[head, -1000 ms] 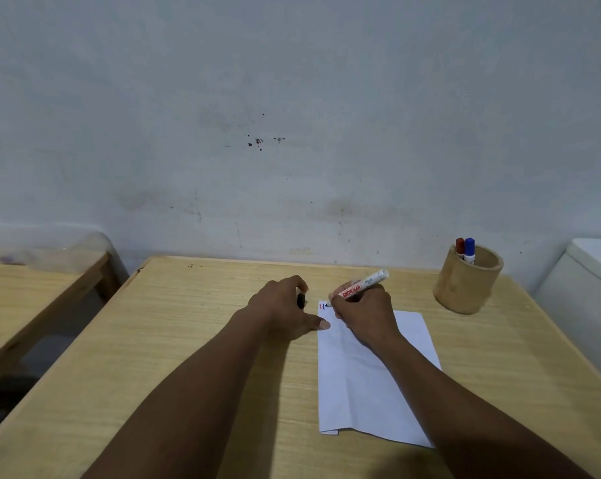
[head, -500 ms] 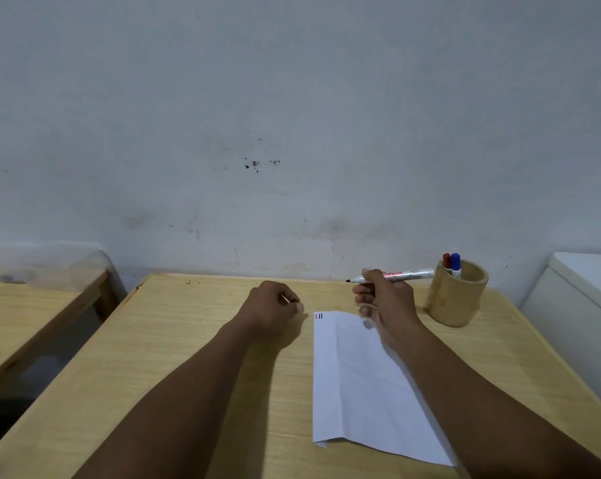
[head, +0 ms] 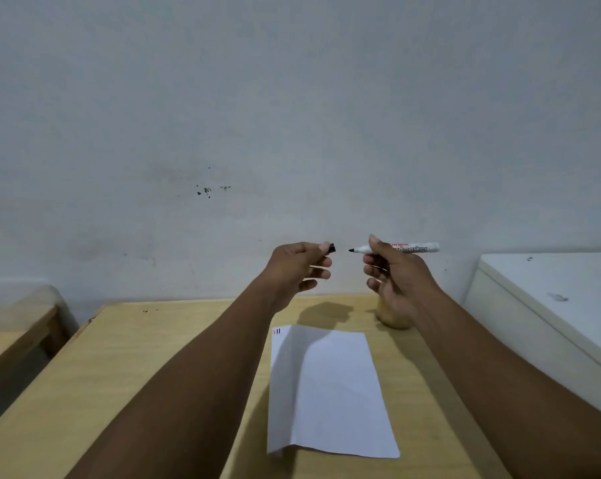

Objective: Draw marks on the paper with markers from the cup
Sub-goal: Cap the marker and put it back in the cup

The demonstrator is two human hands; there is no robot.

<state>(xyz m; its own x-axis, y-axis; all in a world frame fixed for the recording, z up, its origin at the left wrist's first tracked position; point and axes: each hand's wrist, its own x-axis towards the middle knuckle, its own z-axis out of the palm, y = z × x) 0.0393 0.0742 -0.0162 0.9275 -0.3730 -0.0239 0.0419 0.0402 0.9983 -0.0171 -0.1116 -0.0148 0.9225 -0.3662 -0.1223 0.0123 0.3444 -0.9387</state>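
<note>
Both hands are raised above the wooden table (head: 153,368). My right hand (head: 392,274) grips a white marker (head: 413,248) held level, its bare black tip pointing left. My left hand (head: 299,267) pinches the marker's black cap (head: 331,248) a short gap from that tip. The white paper (head: 330,392) lies flat on the table below, with three short marks (head: 277,331), red, blue and black, in its far left corner. The wooden cup (head: 390,318) stands behind the paper, mostly hidden by my right hand and wrist.
A white cabinet or appliance (head: 551,305) stands to the right of the table. A second wooden table (head: 12,337) sits to the left across a gap. A grey wall (head: 292,115) rises right behind the table.
Both hands have lifted off the paper and come up in front of the wall. The marker turned level, tip facing the cap. A black mark now sits beside the red and blue ones.
</note>
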